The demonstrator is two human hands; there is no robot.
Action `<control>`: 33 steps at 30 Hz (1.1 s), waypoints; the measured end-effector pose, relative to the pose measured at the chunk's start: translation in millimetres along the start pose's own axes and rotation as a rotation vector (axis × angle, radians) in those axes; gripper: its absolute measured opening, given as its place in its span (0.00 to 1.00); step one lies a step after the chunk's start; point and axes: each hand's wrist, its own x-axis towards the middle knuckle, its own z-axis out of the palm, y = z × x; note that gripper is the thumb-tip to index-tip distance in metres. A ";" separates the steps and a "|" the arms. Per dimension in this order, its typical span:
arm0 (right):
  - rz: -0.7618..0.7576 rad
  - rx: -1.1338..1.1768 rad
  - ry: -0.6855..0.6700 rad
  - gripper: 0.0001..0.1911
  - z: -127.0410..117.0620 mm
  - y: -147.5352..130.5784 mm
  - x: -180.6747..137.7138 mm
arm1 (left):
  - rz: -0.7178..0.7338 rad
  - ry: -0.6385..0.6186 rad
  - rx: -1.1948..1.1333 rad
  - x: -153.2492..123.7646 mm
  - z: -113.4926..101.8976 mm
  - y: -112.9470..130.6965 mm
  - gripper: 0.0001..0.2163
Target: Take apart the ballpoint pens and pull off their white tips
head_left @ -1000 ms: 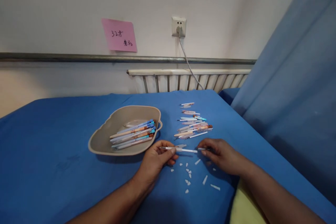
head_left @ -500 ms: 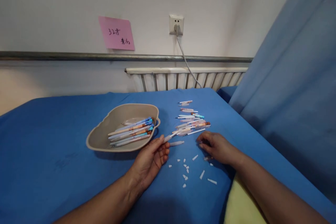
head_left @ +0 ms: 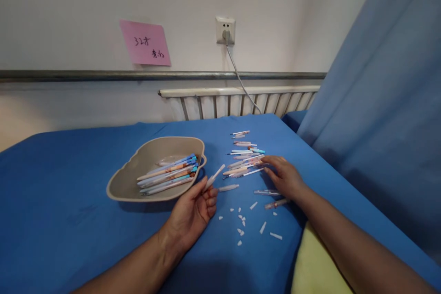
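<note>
In my left hand, thumb and fingers are closed on a whitish pen barrel that tilts up to the right. Just beyond these fingers, another pale barrel lies on the blue sheet. My right hand has reached the right end of a row of pens and thin refills, thumb and forefinger apart around the pen ends. Whether it touches one I cannot tell. Clear pen parts lie under the right wrist. Small white tips and cone pieces are scattered between the hands.
A beige basin with several assembled pens stands left of my left hand. Yellow cloth lies under my right forearm. A blue curtain hangs on the right. Behind the bed are a white rail and a plugged-in cable.
My right hand has moved up from beside the clear parts to the pen row, uncovering those parts. The barrel in my left hand has drawn back from the row and tilted more upward.
</note>
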 end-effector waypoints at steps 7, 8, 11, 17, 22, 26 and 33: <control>0.020 -0.090 -0.119 0.19 6.2 8.5 3.8 | -0.003 0.004 0.016 0.8 -0.6 -2.4 0.11; 0.029 -0.109 -0.126 0.19 5.5 6.8 4.4 | 0.001 0.008 0.021 0.9 -0.5 -2.8 0.11; 0.080 -0.166 -0.152 0.16 2.9 1.5 5.9 | 0.013 0.012 0.038 1.3 -0.4 -4.1 0.10; 0.148 -0.206 -0.169 0.12 1.9 -0.4 6.3 | 0.044 0.011 0.089 1.8 -0.1 -5.9 0.08; 0.173 -0.234 -0.179 0.12 -0.8 -1.5 5.7 | 0.052 0.031 0.106 0.6 1.4 -5.7 0.06; 0.180 -0.250 -0.180 0.09 -3.9 -3.6 6.3 | 0.064 0.015 0.116 0.9 0.4 -6.2 0.05; 0.184 -0.250 -0.208 0.07 -5.6 -2.3 7.5 | 0.089 -0.003 0.147 1.9 -1.9 -8.1 0.04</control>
